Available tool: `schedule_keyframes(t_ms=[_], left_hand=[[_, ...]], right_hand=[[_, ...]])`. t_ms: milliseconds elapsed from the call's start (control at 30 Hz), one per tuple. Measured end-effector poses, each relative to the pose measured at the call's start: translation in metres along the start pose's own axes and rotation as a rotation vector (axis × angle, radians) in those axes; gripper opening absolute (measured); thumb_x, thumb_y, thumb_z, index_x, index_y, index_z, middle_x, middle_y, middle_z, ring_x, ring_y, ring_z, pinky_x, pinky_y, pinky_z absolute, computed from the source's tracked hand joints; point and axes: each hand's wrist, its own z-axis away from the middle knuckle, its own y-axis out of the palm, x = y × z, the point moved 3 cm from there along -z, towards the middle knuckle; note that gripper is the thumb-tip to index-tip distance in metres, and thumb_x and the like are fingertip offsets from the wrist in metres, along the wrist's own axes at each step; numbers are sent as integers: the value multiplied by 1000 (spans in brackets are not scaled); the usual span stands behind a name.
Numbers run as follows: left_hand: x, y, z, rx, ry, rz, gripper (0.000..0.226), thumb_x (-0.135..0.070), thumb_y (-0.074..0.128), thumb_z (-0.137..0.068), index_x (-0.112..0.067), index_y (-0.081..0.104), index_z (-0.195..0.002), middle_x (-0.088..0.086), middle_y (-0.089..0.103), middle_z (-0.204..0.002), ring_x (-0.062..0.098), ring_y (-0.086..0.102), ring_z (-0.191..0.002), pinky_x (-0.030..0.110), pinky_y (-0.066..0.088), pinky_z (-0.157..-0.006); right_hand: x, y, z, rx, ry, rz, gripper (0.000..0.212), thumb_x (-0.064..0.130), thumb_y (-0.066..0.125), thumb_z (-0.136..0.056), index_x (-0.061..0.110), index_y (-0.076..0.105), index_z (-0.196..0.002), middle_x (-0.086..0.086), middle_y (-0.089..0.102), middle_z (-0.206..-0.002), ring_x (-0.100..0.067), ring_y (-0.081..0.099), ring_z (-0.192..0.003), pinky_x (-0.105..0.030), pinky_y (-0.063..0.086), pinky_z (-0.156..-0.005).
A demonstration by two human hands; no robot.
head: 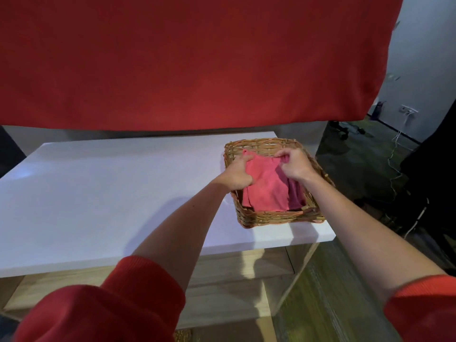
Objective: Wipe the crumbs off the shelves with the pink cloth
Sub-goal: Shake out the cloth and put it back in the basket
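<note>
A red backdrop (187, 60) hangs across the far side of the scene above a white tabletop (103, 193), with pale wooden shelves (229, 290) visible beneath its near edge. At the right end of the tabletop sits a wicker basket (278, 215), its right rim close to the tabletop's right edge. Inside it lies the pink cloth (266, 188), over a darker purple cloth (294, 193) that shows along its right side. A person in red sleeves reaches into the basket with both arms: the left hand (237, 175) has its grip closed on the left edge of the pink cloth, and the right hand (294, 164) has its grip pinching the cloth's far right corner, fingers pressed together on a bunched fold.

The risks from here look modest but real. The right-hand pinch sits just where the two cloths overlap, so a lift may drag the purple cloth out along with the pink one. A light basket this near the edge could slide or tip off if the cloth snags on the weave. No crumbs can be made out on the shelves from this angle, so where the wiping should begin cannot be told
</note>
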Motion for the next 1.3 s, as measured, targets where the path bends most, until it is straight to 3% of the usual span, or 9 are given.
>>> schedule_keyframes(t_ms=[167, 300, 367, 433, 500, 600, 833, 1000, 1300], left_hand=[[5, 5, 6, 36, -78, -316, 75, -1, 49, -84, -21, 18, -149, 7, -22, -157, 36, 2, -146, 43, 22, -115], [7, 13, 13, 38, -43, -565, 65, -10, 52, -84, -24, 33, -144, 9, 18, -155, 29, 5, -145, 55, -5, -114], [13, 16, 19, 118, -63, -665, 41, -19, 49, -90, -22, 51, -131, 7, 47, -135, 26, 20, -141, 58, -10, -111], [19, 19, 23, 171, -74, -711, 30, -31, 46, -94, -16, 61, -116, 6, 51, -130, 25, 22, -141, 59, -10, -111], [21, 18, 26, 121, -38, -717, 40, -38, 41, -95, -17, 54, -127, 5, 32, -151, 24, 5, -147, 60, -10, -111], [14, 13, 32, 33, 3, -726, 49, -43, 35, -96, -23, 40, -141, 3, 7, -160, 24, -10, -147, 60, -12, -110], [32, 20, 44, 107, -131, -703, 59, -48, 25, -97, -20, 22, -149, 3, -14, -159, 24, -22, -144, 61, -13, -110], [30, 23, 47, 87, -106, -613, 59, -44, 25, -98, -17, 16, -150, 6, -15, -159, 22, -24, -144, 57, -12, -112], [41, -7, 76, 7, -20, -503, 59, -48, 22, -98, -26, 6, -150, 4, -4, -160, 22, -10, -147, 52, -4, -116]], right_hand=[[-9, 16, 17, 235, 95, 104, 48, 19, 59, -89, 17, 45, -135, -14, 24, -137, -36, 32, -133, -39, 22, -117], [-6, 34, 34, 452, 29, 155, 42, 12, 56, -89, 13, 51, -131, -9, 47, -137, -28, 51, -120, -34, 39, -105], [-6, 45, 44, 565, 39, 250, 47, 10, 52, -91, 11, 44, -137, -10, 51, -137, -29, 55, -117, -34, 44, -97], [-6, 49, 47, 591, 34, 334, 51, 13, 51, -92, 13, 38, -141, -10, 49, -140, -28, 53, -118, -33, 42, -95], [0, 45, 47, 573, 19, 345, 47, 13, 49, -93, 12, 41, -139, -13, 49, -140, -28, 53, -118, -33, 42, -97], [17, 37, 46, 514, -23, 338, 44, 13, 43, -94, 11, 42, -138, -16, 55, -131, -23, 59, -90, -26, 47, -72], [22, 62, 72, 628, 0, 352, 37, 14, 30, -99, 7, 53, -126, -16, 56, -128, -30, 54, -110, -36, 42, -94], [23, 52, 78, 536, 1, 272, 39, 19, 32, -99, 13, 49, -133, -10, 48, -141, -29, 47, -125, -36, 36, -104], [45, 43, 84, 367, -46, 366, 31, 21, 39, -95, 10, 63, -113, -12, 67, -112, -30, 59, -106, -42, 40, -97]])
